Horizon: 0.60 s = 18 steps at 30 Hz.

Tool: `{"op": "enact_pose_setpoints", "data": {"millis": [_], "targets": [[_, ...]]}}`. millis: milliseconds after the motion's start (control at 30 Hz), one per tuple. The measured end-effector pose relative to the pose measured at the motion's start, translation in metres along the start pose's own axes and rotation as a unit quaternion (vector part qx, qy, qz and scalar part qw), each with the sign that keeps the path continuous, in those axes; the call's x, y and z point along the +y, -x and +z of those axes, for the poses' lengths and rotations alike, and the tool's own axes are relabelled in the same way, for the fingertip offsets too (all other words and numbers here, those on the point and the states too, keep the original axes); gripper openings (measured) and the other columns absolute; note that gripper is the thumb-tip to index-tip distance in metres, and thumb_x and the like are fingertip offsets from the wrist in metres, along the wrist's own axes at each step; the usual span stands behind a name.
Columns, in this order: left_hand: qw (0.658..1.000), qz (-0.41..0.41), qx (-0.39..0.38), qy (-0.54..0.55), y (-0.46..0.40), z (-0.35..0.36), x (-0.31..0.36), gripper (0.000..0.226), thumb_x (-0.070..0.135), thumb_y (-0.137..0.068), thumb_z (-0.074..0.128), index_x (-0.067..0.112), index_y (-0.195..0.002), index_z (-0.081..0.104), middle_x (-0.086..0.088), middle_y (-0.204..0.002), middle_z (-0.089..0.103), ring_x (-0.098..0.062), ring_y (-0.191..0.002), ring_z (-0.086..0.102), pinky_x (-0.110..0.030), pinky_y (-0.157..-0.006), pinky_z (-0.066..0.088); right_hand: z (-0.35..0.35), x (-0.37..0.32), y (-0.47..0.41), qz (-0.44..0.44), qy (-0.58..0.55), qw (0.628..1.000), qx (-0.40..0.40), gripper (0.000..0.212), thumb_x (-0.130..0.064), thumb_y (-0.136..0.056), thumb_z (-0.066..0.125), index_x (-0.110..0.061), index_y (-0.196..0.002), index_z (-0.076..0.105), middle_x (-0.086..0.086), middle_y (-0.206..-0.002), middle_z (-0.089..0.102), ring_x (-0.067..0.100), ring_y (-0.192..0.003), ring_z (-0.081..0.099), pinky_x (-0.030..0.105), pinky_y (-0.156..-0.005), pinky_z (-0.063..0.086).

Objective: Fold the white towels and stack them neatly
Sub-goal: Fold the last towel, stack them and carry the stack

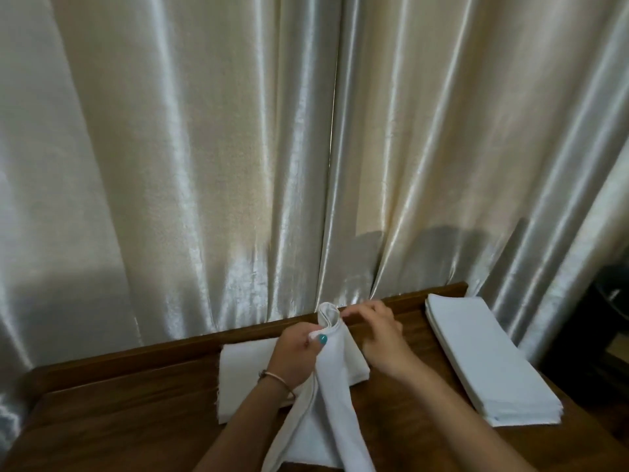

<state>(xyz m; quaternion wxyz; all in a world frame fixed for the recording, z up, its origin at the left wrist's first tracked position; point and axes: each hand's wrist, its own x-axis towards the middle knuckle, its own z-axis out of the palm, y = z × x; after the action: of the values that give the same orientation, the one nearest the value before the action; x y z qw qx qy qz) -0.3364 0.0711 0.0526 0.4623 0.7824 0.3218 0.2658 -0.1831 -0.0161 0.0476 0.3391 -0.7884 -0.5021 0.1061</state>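
1. Left hand pinches the lifted white towel near its top loop.
2. Right hand, fingers loosely curled, fingertips at the loop; grip unclear.
3. Towel hangs long, running toward the camera, over an unfolded pile on the table.
4. Folded stack to the right, long axis near-to-far.

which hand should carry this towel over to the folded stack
Right, probably. The right hand is on the stack's side, fingers at the towel's top; the left hand grips it from the far side.

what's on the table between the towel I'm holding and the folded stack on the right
Bare wooden table only, between the held towel and the folded stack, in the head view.
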Motion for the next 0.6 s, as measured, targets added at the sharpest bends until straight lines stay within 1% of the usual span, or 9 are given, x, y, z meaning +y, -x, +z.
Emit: {"op": "enact_pose_setpoints", "data": {"millis": [100,167,233,267,333,433,500,533,600], "targets": [[0.998,0.034,-0.025,-0.036,0.005,-0.011,0.028,0.009,0.011,-0.09,0.056,0.015,-0.087,0.064,0.004,-0.079,0.061,-0.013,-0.076,0.058,-0.011,-0.06,0.043,-0.032,-0.009,-0.018,-0.103,0.159,0.98,-0.057,0.058,-0.005,-0.077,0.066,-0.047,-0.114,0.05,-0.01,-0.152,0.017,0.02,-0.138,0.01,0.045,-0.113,0.014],[0.997,0.049,-0.032,-0.049,0.007,-0.018,0.042,0.009,0.013,-0.09,0.057,0.014,-0.092,0.065,0.002,-0.085,0.064,-0.012,-0.08,0.06,-0.013,-0.063,0.044,-0.049,-0.016,-0.024,-0.144,0.233,0.955,-0.115,0.051,-0.013,-0.072,0.067,-0.042,-0.111,0.054,-0.01,-0.156,0.011,0.026,-0.141,0.003,0.052,-0.114,0.008],[0.997,0.057,-0.037,-0.046,0.011,-0.027,0.056,0.01,0.014,-0.09,0.058,0.014,-0.096,0.066,-0.002,-0.093,0.067,-0.014,-0.087,0.063,-0.018,-0.071,0.049,-0.064,-0.023,-0.026,-0.158,0.278,0.935,-0.155,0.048,-0.016,-0.067,0.066,-0.039,-0.109,0.058,-0.01,-0.156,0.011,0.028,-0.142,0.001,0.052,-0.114,0.005],[0.997,0.058,-0.035,-0.043,0.012,-0.032,0.061,0.01,0.014,-0.091,0.058,0.014,-0.096,0.066,-0.004,-0.096,0.068,-0.016,-0.089,0.064,-0.022,-0.075,0.051,-0.073,-0.027,-0.024,-0.165,0.27,0.936,-0.153,0.045,-0.018,-0.067,0.066,-0.037,-0.107,0.059,-0.01,-0.156,0.012,0.027,-0.142,0.002,0.05,-0.114,0.006],[0.997,0.059,-0.012,-0.04,0.014,-0.044,0.069,0.012,0.012,-0.091,0.057,0.012,-0.097,0.067,-0.007,-0.098,0.069,-0.018,-0.09,0.064,-0.029,-0.08,0.051,-0.09,-0.032,-0.019,-0.177,0.182,0.961,-0.108,0.041,-0.016,-0.068,0.066,-0.036,-0.102,0.055,-0.01,-0.154,0.017,0.025,-0.142,0.012,0.045,-0.116,0.015],[0.996,0.075,0.017,-0.041,0.015,-0.059,0.077,0.013,0.011,-0.091,0.056,0.008,-0.098,0.066,-0.011,-0.098,0.069,-0.018,-0.088,0.063,-0.026,-0.077,0.05,-0.111,-0.04,-0.008,-0.21,0.06,0.971,-0.094,0.045,-0.015,-0.073,0.069,-0.039,-0.104,0.048,-0.01,-0.15,0.023,0.015,-0.14,0.024,0.043,-0.115,0.026],[0.994,0.095,0.014,-0.054,0.016,-0.065,0.082,0.011,0.011,-0.092,0.056,0.01,-0.098,0.065,-0.007,-0.096,0.068,-0.014,-0.086,0.062,-0.021,-0.075,0.048,-0.114,-0.049,-0.001,-0.242,0.05,0.961,-0.12,0.047,-0.017,-0.074,0.069,-0.042,-0.11,0.051,-0.015,-0.149,0.024,0.009,-0.139,0.026,0.037,-0.115,0.029],[0.991,0.11,0.014,-0.073,0.015,-0.067,0.084,0.01,0.012,-0.092,0.056,0.012,-0.098,0.064,-0.001,-0.091,0.067,-0.01,-0.082,0.06,-0.015,-0.071,0.046,-0.113,-0.056,0.001,-0.256,0.056,0.957,-0.127,0.049,-0.016,-0.074,0.068,-0.045,-0.111,0.053,-0.016,-0.149,0.025,0.008,-0.139,0.026,0.034,-0.114,0.03],[0.983,0.135,0.015,-0.122,0.014,-0.07,0.091,0.01,0.015,-0.093,0.054,0.015,-0.098,0.062,0.011,-0.082,0.058,0.0,-0.072,0.052,-0.006,-0.06,0.037,-0.111,-0.069,0.0,-0.274,0.065,0.951,-0.132,0.049,-0.015,-0.073,0.067,-0.047,-0.109,0.055,-0.017,-0.149,0.025,0.009,-0.14,0.025,0.036,-0.113,0.03]]}}
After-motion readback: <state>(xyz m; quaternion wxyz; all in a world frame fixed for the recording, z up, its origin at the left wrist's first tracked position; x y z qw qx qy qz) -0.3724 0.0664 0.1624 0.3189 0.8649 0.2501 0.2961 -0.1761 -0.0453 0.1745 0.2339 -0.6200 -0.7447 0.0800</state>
